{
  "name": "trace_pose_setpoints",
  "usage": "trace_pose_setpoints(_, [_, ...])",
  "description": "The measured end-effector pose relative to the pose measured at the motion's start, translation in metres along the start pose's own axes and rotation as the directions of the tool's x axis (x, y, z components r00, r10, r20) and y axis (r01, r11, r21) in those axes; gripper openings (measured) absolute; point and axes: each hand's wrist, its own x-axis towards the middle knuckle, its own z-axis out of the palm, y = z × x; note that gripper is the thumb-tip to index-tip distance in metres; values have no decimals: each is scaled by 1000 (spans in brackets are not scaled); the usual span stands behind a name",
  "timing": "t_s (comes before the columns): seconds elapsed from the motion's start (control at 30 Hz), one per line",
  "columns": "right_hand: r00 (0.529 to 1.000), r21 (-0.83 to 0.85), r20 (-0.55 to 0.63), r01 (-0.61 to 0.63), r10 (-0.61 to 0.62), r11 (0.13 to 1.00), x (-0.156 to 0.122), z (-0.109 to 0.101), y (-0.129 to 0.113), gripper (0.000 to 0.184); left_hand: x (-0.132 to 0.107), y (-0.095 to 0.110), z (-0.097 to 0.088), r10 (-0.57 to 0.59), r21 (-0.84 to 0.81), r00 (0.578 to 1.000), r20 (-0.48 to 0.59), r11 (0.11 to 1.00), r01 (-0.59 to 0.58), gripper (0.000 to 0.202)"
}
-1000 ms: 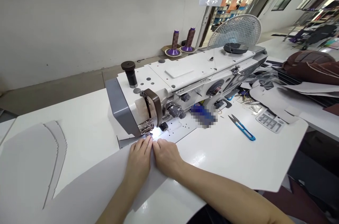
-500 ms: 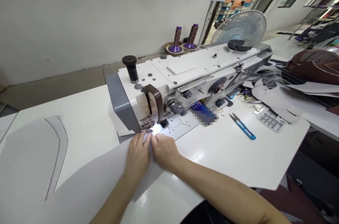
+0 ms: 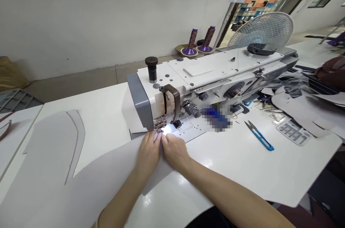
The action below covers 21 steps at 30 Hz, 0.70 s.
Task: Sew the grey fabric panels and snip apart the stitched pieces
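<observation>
- Two grips, left grip (image 3: 147, 154) and right grip (image 3: 174, 151), together, clamped on the pale grey sheet (image 3: 88, 174) at lower centre
- Sheet edge reaches the presser foot (image 3: 160, 124), above the white tabletop (image 3: 237, 163)
- Holding just short of the foot should keep the edge flat and aligned

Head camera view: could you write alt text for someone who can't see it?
A person's left hand and right hand hold a pale grey sheet at the presser foot of a white industrial sewing machine. Blue-handled thread snips lie on the white table to the right.
</observation>
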Motion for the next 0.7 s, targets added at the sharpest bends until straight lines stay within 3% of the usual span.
trace_pose_setpoints(0.7, [999, -14, 19, -35, 35, 999, 3, -5, -1, 15, 2, -1, 6, 12, -16, 999, -36, 1000, -13, 31])
